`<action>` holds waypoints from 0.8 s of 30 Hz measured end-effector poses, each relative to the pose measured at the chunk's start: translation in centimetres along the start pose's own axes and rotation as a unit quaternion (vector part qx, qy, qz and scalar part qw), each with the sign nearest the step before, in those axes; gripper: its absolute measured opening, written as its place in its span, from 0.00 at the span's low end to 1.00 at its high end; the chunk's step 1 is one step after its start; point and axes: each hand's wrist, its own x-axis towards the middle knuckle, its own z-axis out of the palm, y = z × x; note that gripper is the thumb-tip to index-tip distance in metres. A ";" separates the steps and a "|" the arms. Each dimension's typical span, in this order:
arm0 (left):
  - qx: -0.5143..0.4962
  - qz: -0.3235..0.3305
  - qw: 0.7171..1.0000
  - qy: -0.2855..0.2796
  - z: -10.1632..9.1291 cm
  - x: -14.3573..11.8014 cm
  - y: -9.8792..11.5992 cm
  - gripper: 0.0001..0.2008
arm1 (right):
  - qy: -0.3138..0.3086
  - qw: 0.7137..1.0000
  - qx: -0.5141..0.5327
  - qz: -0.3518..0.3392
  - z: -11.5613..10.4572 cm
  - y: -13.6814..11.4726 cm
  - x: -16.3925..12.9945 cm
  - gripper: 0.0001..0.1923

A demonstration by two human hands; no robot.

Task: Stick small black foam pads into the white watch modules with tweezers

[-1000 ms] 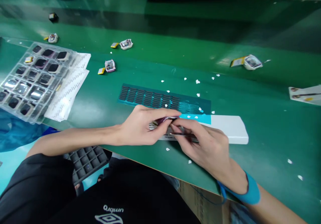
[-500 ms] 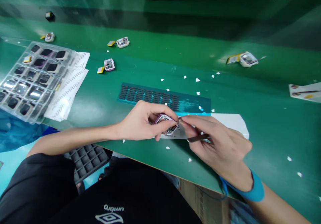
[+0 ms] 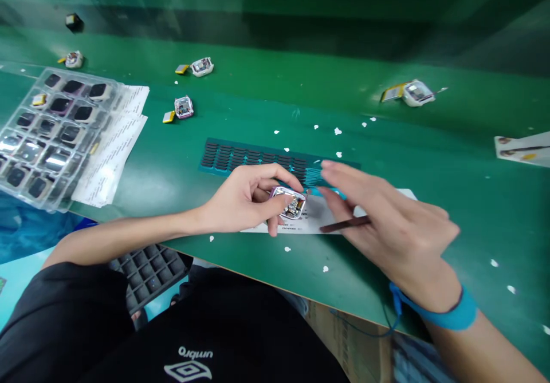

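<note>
My left hand (image 3: 247,200) grips a small open smartwatch case (image 3: 295,206) with a purple-and-white rim, its circuit board facing up and my thumb on it. My right hand (image 3: 399,234) is just to the right, apart from the case, with thumb and index finger spread. Tucked in its curled fingers is a thin dark tool (image 3: 339,224) that looks like tweezers. Under both hands lies a printed white card (image 3: 315,220). Behind it is a teal sheet (image 3: 315,177) bearing rows of small black strips (image 3: 253,158).
At the left a clear tray (image 3: 64,102) holds several watch cases, beside printed paper (image 3: 116,148). Open watch cases with yellow batteries, such as a white one (image 3: 201,67) and a purple one (image 3: 184,107), lie farther back. Another (image 3: 416,93) sits back right. Small white tabs (image 3: 337,131) are scattered about.
My right hand has drawn away from the case to the right, and its thumb and index finger have parted. The case in my left hand has shifted slightly and turned.
</note>
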 end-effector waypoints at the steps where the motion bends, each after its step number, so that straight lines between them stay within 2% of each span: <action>1: -0.005 0.002 1.000 -0.004 0.0 0.0 -0.1 0.07 | -0.012 1.000 0.019 -0.013 0.0 -0.1 -0.3 0.27; 6: -0.006 0.008 1.000 -0.014 -0.1 -0.1 -0.4 0.11 | -0.070 0.995 0.064 -0.032 -0.3 -0.3 -1.3 0.31; 10: 0.009 0.012 1.000 -0.003 0.0 -0.2 -0.6 0.11 | -0.075 0.995 0.056 -0.029 -0.7 -0.5 -1.1 0.32; 17: 0.076 0.048 0.995 0.038 1.2 -0.8 -1.4 0.08 | -0.058 0.994 0.070 -0.054 -0.1 -1.5 -1.6 0.28; 24: 0.150 0.133 0.974 0.105 2.5 -1.5 -1.7 0.06 | -0.017 0.999 0.025 -0.024 0.8 -2.3 -2.5 0.35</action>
